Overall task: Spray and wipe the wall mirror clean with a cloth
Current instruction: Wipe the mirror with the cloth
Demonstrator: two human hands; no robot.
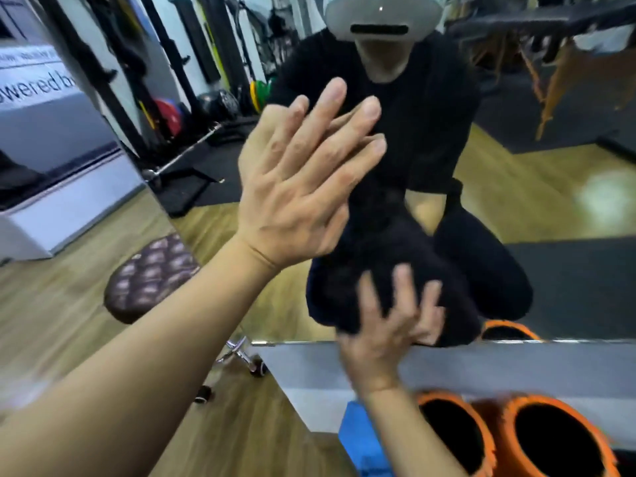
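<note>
We can barely separate the dark cloth (382,270) from the black-clad reflection behind it; its edges are lost. Our right hand (392,321), fingers spread, presses that soft cloth low on the wall mirror (550,201). Our left hand (303,187) lies flat and open-fingered on the glass. Ridged orange rollers (516,438) sit blurred below.

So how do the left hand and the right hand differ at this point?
The left hand is flat with straight fingers against the mirror and holds nothing; the right hand spreads its fingers over a black cloth, pressing it to the glass. The left hand sits higher, at the reflection's chest; the right hand works near the mirror's bottom edge. Both are bare and reach to the glass.
</note>
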